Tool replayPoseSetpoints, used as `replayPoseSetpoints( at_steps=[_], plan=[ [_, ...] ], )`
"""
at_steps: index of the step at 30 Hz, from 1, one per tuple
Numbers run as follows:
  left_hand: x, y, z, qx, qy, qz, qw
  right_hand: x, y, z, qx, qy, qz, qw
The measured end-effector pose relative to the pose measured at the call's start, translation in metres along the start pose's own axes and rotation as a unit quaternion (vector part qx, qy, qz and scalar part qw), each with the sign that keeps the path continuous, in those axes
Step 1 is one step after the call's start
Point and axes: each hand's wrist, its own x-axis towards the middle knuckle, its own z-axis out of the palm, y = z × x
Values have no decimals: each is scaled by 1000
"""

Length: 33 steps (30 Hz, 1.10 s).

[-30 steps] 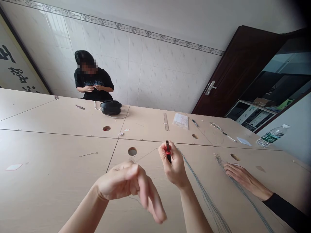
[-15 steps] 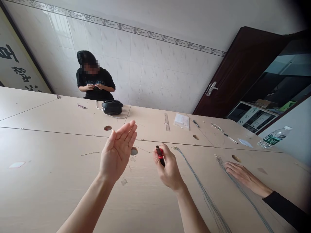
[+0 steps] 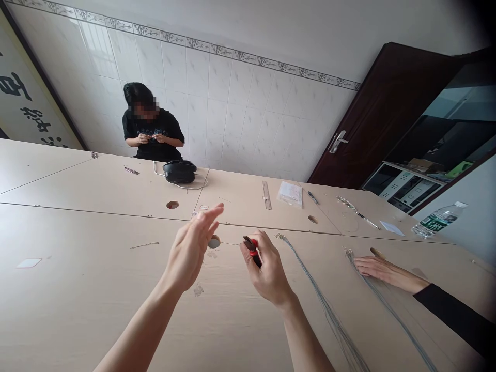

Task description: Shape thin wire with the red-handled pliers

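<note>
My left hand [image 3: 188, 254] is raised above the table, fingers stretched out and palm turned towards the right. My right hand [image 3: 272, 271] is closed round a small pair of pliers [image 3: 253, 247] with red and black parts, its dark jaws pointing up and left. A thin cord [image 3: 229, 244] runs from near my right fingertips towards my left hand; its far end is hidden there. Just right of my right hand lies a bundle of blue-grey cords [image 3: 306, 269] with metal ends at the top.
A co-worker's hand [image 3: 382, 271] in a dark sleeve touches a second cord bundle [image 3: 372, 284]. Beyond are a ruler [image 3: 267, 195], plastic bag [image 3: 290, 194], pen [image 3: 313, 197], black case [image 3: 180, 171] and water bottle [image 3: 439, 219]. Another person [image 3: 151, 124] sits opposite. The table [image 3: 96, 299] has round holes.
My left hand has turned from an upward-facing palm to a more edge-on pose. My right hand has tilted the pliers slightly left. The co-worker's hand has shifted a little left.
</note>
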Motion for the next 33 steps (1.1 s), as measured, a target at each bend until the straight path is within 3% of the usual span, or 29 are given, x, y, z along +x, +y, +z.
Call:
replayPoseSetpoints(
  at_steps=[5, 8, 22, 33],
  plan=[
    [-4, 3, 2, 184, -124, -98, 970, 1, 1, -2, -1, -5, -15, 1000],
    [-5, 6, 3, 267, -157, -114, 944, 1, 2, -3, -11, -3, -17, 1000],
    [-2, 8, 1, 214, -131, -190, 949, 1, 1, -1, 10, -16, -6, 1000],
    [-1, 5, -1, 193, -115, -199, 954, 0, 2, -2, 29, -31, -7, 999]
  ],
)
